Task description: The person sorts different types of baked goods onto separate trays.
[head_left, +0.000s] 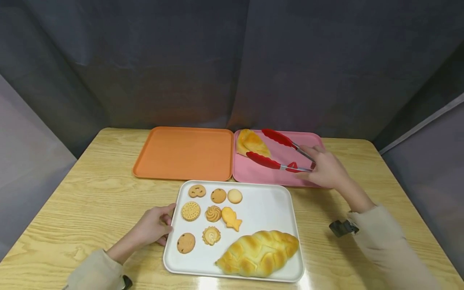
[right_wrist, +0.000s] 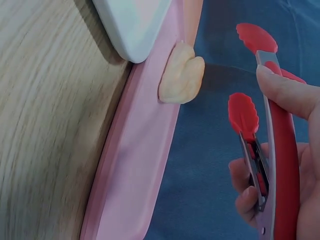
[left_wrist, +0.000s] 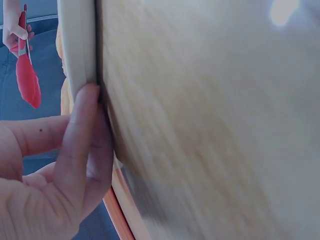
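Note:
My right hand (head_left: 324, 167) grips red-tipped metal tongs (head_left: 266, 161) above the pink tray. The tongs' two arms stand spread. In the right wrist view they hold nothing and are apart from a golden pastry (right_wrist: 182, 75), which lies at the pink tray's left end. At the left edge of the white tray (head_left: 264, 209), my left hand (head_left: 152, 225) holds the rim between its fingers. The left wrist view shows a fingertip against the rim's lower edge. Several cookies, among them a fish-shaped one (head_left: 230, 218), and a big braided bread (head_left: 259, 253) lie on the white tray.
Behind the white tray, an orange tray (head_left: 185, 153) stands to the left of the pink tray (head_left: 290, 180), side by side. All rest on a wooden table (head_left: 90, 193). A dark curtain (head_left: 235, 64) hangs behind the table, with grey panels at both sides.

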Demonstrator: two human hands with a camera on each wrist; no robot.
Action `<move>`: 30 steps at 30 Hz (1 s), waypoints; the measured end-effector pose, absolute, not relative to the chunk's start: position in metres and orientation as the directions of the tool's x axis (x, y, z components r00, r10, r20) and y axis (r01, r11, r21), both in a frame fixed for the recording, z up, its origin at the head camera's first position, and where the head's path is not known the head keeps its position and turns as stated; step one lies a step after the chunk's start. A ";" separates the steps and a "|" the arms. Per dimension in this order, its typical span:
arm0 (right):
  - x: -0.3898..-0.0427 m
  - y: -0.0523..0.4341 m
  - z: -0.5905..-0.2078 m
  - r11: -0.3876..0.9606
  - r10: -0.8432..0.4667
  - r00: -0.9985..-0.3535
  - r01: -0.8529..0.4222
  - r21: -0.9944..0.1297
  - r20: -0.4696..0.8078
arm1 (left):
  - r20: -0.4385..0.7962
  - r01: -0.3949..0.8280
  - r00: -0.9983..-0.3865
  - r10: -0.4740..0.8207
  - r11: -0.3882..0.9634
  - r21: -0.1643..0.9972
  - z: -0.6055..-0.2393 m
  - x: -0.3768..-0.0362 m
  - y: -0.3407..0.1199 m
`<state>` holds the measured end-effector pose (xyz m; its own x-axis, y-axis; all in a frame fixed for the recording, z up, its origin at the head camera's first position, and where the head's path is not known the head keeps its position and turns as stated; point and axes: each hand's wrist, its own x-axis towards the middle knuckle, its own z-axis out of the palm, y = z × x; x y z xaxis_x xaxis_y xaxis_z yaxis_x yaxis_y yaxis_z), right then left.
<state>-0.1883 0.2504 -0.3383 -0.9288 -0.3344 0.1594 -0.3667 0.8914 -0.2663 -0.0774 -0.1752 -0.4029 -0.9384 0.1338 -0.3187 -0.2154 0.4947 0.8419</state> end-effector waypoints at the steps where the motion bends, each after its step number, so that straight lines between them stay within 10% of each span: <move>1: -0.187 0.250 -0.337 0.893 -0.333 -0.929 -0.365 -0.264 0.159 | -0.318 -0.214 -0.939 0.132 0.498 0.840 -0.403 -0.077 -0.175; 30: -0.130 0.282 -0.323 0.772 -0.512 -0.786 -0.598 -0.214 0.347 | -0.315 -0.199 -0.934 0.168 0.486 0.851 -0.401 -0.078 -0.177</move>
<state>-0.1296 0.2821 -0.3233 -0.7859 -0.5120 0.3467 -0.5978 0.7725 -0.2144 -0.0781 -0.1770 -0.4009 -0.9340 0.1684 -0.3150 -0.1994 0.4859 0.8509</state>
